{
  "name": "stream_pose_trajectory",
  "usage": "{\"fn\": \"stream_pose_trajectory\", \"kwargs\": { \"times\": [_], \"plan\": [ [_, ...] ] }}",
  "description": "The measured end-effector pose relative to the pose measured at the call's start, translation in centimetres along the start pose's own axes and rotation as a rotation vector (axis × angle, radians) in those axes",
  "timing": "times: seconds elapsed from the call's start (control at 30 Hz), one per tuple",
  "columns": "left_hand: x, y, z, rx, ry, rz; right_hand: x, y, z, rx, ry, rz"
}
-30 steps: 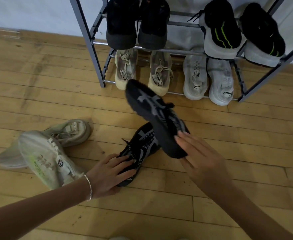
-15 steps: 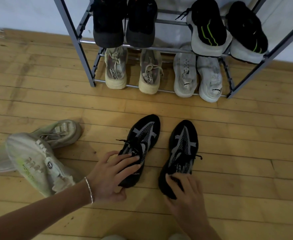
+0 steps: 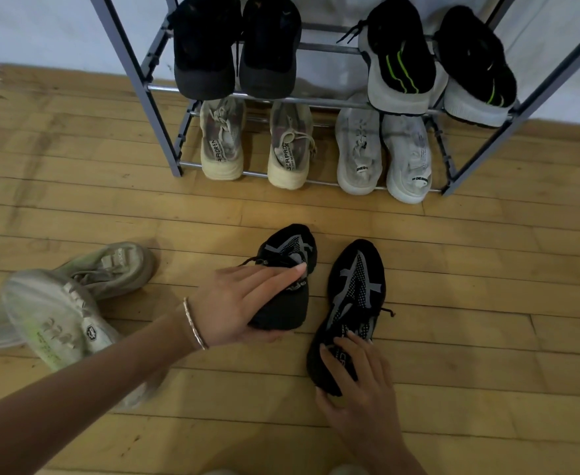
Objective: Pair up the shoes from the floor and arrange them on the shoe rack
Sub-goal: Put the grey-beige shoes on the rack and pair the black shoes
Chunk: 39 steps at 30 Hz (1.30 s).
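The left hand grasps a black mesh sneaker with grey straps at centre frame, fingers laid across its tongue and thumb tucked under the heel. A thin silver bracelet circles that wrist. The right hand, at lower right of centre, clasps the heel of the matching black sneaker, fingers curled over the collar and thumb against its left side. Both sneakers sit on the light wooden plank floor, toes pointing toward the top of the frame, just beside each other but apart.

Across the top of the frame stands a grey metal tube shoe rack. Its upper visible tier carries a pair of plain black shoes at left and a pair of black shoes with white soles and green stripes at right. The lower tier holds a pair of beige lace-up sneakers at left and a pair of pale grey knit sneakers at right, toes toward the viewer.

At the left edge, on the floor, a pale green-grey sneaker lies partly under a second pale sneaker with lime markings, which is tipped on its side.
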<state>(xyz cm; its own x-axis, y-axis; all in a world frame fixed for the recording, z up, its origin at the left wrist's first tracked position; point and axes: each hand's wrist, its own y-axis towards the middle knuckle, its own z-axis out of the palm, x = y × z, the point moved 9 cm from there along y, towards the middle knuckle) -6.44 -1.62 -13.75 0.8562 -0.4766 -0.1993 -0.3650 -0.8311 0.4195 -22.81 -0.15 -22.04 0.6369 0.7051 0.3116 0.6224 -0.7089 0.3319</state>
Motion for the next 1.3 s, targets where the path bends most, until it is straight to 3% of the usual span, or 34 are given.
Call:
{"fn": "stream_pose_trajectory", "kwargs": {
  "times": [0.23, 0.57, 0.7, 0.93, 1.3],
  "plan": [
    [-0.1, -0.3, 0.2, 0.097, 0.022, -0.004, -0.1, 0.7, -1.0, 0.070, 0.039, -0.011],
    [-0.3, 2.4, -2.9, 0.051, 0.082, -0.085, 0.2, 7.3, -11.3, -0.080, 0.025, 0.011],
    [-2.1, 3.7, -7.8, -0.039, 0.124, -0.075, 3.1, 8.2, -15.9, -0.144, 0.035, -0.063],
    [-7.0, 5.1, -19.3, -0.186, 0.249, 0.014, 10.4, 8.8, -25.9, -0.298, 0.035, -0.360],
    [-9.9, 9.2, -34.1, -0.421, 0.561, 0.166, 16.0, 14.8, -37.6, -0.523, -0.141, -0.626]
  ]
}}
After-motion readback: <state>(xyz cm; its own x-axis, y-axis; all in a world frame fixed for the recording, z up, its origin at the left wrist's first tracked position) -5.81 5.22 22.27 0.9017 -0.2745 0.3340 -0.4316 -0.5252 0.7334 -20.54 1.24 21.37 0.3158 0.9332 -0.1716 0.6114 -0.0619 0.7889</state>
